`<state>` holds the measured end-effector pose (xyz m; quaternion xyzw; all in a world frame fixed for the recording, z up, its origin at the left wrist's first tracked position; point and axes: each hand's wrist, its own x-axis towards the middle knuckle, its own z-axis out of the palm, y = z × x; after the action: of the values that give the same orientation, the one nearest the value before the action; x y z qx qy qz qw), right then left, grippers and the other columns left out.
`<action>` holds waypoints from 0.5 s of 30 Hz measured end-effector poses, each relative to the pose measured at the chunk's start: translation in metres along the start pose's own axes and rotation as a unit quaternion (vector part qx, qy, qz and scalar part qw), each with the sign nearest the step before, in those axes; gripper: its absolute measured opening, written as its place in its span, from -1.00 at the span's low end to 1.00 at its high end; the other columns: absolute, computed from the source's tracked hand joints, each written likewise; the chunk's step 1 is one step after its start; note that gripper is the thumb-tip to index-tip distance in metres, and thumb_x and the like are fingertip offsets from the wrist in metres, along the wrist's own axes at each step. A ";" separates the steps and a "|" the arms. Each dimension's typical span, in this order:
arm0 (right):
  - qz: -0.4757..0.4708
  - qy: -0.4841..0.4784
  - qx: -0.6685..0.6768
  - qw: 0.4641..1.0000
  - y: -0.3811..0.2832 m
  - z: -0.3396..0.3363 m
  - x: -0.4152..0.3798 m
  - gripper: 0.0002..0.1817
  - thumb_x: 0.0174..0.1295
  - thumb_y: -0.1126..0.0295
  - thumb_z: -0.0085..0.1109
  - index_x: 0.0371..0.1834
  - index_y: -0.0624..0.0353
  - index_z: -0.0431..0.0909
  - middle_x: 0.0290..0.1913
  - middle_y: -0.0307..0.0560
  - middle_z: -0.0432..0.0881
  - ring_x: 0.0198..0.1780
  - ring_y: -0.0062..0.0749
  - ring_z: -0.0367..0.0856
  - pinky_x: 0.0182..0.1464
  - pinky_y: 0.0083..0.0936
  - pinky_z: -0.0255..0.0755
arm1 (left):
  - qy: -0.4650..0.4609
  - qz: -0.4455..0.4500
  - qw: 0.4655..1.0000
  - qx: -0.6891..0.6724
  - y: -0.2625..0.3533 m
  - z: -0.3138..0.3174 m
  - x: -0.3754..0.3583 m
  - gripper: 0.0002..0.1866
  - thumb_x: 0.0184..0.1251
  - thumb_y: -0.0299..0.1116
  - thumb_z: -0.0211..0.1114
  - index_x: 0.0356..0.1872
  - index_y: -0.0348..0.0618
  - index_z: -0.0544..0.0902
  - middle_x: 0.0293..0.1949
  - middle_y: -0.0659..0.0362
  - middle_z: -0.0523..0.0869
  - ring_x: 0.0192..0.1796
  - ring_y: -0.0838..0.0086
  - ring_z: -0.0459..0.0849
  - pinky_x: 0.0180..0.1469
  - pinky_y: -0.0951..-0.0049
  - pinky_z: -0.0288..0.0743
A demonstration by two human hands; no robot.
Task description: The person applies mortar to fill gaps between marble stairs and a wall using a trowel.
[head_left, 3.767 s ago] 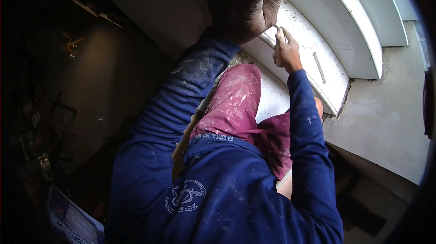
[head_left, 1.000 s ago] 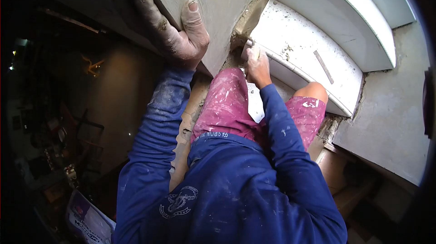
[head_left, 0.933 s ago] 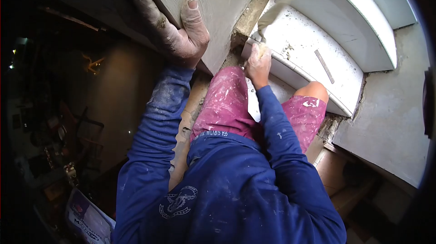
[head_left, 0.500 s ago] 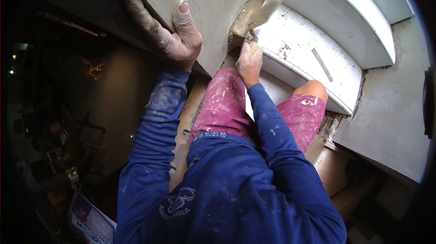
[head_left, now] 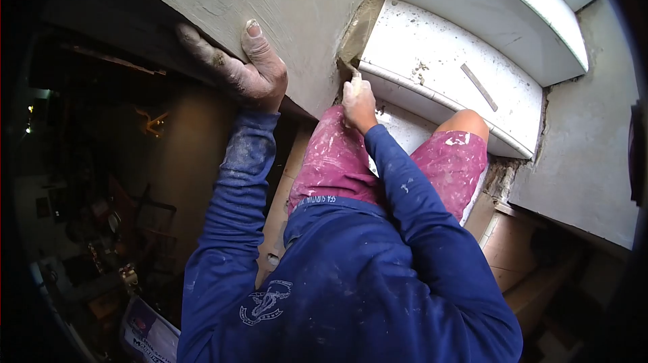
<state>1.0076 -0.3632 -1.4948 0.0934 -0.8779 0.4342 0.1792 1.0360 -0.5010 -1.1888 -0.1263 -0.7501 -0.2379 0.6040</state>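
Observation:
My left hand [head_left: 253,69] is open against the edge of the grey plastered wall [head_left: 283,12]. Its thumb points up along the wall face, and its fingers lie over the dark side. My right hand [head_left: 358,101] is closed round the pale handle of a trowel [head_left: 356,75]. The trowel's blade lies at the rough mortar gap [head_left: 361,25] between that wall and the white step [head_left: 432,45], and is hard to tell from the mortar. White dust covers both hands.
A flat grey strip [head_left: 479,87] and mortar crumbs [head_left: 421,71] lie on the step. A curved higher step [head_left: 499,5] rises behind it. Another grey wall [head_left: 580,140] stands at the right. At the lower left is a printed white bag [head_left: 148,332] amid dim clutter.
The trowel blade, raised and blurred over the step's corner before, is now down at the gap. My right hand has shifted slightly left. My left hand stays on the wall edge.

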 end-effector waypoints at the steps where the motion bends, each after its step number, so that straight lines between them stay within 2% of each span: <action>1: 0.072 -0.019 0.040 0.996 -0.028 -0.030 0.008 -0.70 0.40 0.21 0.01 -0.32 0.27 0.43 -0.24 0.24 0.53 -0.18 0.17 0.52 -0.16 0.01 0.40 | -0.002 0.003 1.000 0.009 -0.001 0.001 0.000 -0.16 0.43 -0.40 0.22 0.50 -0.50 -0.13 0.42 -0.34 0.09 0.44 -0.06 0.22 0.46 0.08 0.17; 2: 0.139 -0.040 0.080 0.986 -0.057 -0.062 0.019 -0.70 0.41 0.21 0.01 -0.31 0.26 0.43 -0.24 0.23 0.53 -0.20 0.17 0.52 -0.16 -0.01 0.40 | -0.001 0.005 1.000 0.021 -0.004 0.003 0.000 -0.17 0.43 -0.41 0.21 0.50 -0.50 -0.13 0.42 -0.34 0.09 0.44 -0.06 0.22 0.46 0.08 0.17; 3: 0.132 0.065 0.131 0.980 -0.070 -0.066 0.018 -0.68 0.42 0.20 0.01 -0.26 0.30 0.45 -0.29 0.24 0.54 -0.23 0.20 0.53 -0.16 -0.02 0.41 | -0.003 0.001 0.999 0.036 -0.004 0.001 -0.003 -0.17 0.43 -0.42 0.21 0.50 -0.50 -0.13 0.42 -0.34 0.09 0.44 -0.05 0.21 0.45 0.09 0.18; 4: 0.217 0.095 0.199 0.951 -0.076 -0.063 0.016 -0.65 0.42 0.17 0.04 -0.20 0.34 0.47 -0.30 0.27 0.56 -0.23 0.23 0.57 -0.13 -0.05 0.43 | -0.006 -0.001 1.000 0.029 -0.002 -0.002 -0.004 -0.17 0.42 -0.42 0.21 0.50 -0.50 -0.13 0.42 -0.34 0.09 0.44 -0.06 0.22 0.46 0.09 0.18; 6: 0.192 -0.033 0.136 0.972 -0.057 -0.044 0.016 -0.61 0.40 0.14 0.09 -0.15 0.35 0.46 -0.29 0.26 0.61 -0.23 0.18 0.60 -0.12 -0.09 0.45 | -0.008 0.003 1.000 0.004 0.001 0.000 -0.001 -0.17 0.42 -0.42 0.21 0.49 -0.51 -0.13 0.43 -0.34 0.09 0.44 -0.06 0.22 0.46 0.09 0.17; 7: 0.199 -0.063 0.104 0.972 -0.053 -0.050 0.020 -0.58 0.38 0.11 0.11 -0.11 0.34 0.44 -0.26 0.26 0.62 -0.21 0.14 0.62 -0.11 -0.12 0.47 | -0.008 0.010 1.000 0.000 0.001 0.000 0.000 -0.17 0.42 -0.42 0.22 0.49 -0.51 -0.12 0.43 -0.33 0.09 0.44 -0.06 0.23 0.46 0.09 0.17; 10: 0.208 0.148 0.169 0.952 -0.075 -0.053 0.019 -0.56 0.38 0.09 0.10 -0.09 0.35 0.44 -0.27 0.30 0.61 -0.21 0.17 0.61 -0.10 -0.10 0.46 | 0.001 0.000 1.000 -0.004 -0.006 0.001 -0.003 -0.17 0.42 -0.41 0.22 0.49 -0.52 -0.11 0.42 -0.33 0.11 0.42 -0.07 0.25 0.46 0.09 0.17; 11: 0.248 0.093 0.180 0.947 -0.064 -0.043 0.015 -0.57 0.38 0.10 0.08 -0.09 0.35 0.44 -0.27 0.31 0.61 -0.20 0.19 0.61 -0.11 -0.09 0.46 | 0.003 -0.013 1.000 -0.006 -0.005 0.001 -0.005 -0.17 0.41 -0.41 0.22 0.49 -0.52 -0.10 0.42 -0.34 0.11 0.42 -0.07 0.26 0.45 0.09 0.17; 12: 0.126 0.020 0.065 0.990 -0.062 -0.039 0.015 -0.59 0.38 0.11 0.08 -0.14 0.33 0.42 -0.31 0.24 0.61 -0.27 0.16 0.59 -0.15 -0.08 0.44 | 0.006 -0.024 1.000 -0.011 -0.006 0.003 -0.005 -0.17 0.41 -0.40 0.22 0.49 -0.53 -0.10 0.42 -0.34 0.12 0.41 -0.08 0.26 0.45 0.09 0.17; 14: 0.207 -0.055 0.123 0.969 -0.049 -0.048 0.023 -0.60 0.37 0.11 0.09 -0.19 0.33 0.43 -0.32 0.24 0.61 -0.27 0.16 0.58 -0.14 -0.05 0.43 | -0.004 0.002 1.000 0.009 -0.005 0.001 0.000 -0.17 0.41 -0.40 0.22 0.48 -0.53 -0.10 0.41 -0.35 0.12 0.42 -0.08 0.26 0.45 0.09 0.17; 15: 0.216 0.014 0.159 0.963 -0.058 -0.051 0.026 -0.60 0.37 0.11 0.09 -0.20 0.34 0.44 -0.32 0.25 0.60 -0.27 0.17 0.58 -0.13 -0.05 0.43 | -0.010 0.009 1.000 0.024 -0.005 -0.001 0.000 -0.17 0.42 -0.40 0.22 0.48 -0.54 -0.10 0.41 -0.35 0.12 0.42 -0.08 0.25 0.46 0.09 0.17</action>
<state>1.0142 -0.3581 -1.4138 -0.0774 -0.7941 0.5980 0.0759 1.0347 -0.5053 -1.1898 -0.1215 -0.7604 -0.2131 0.6014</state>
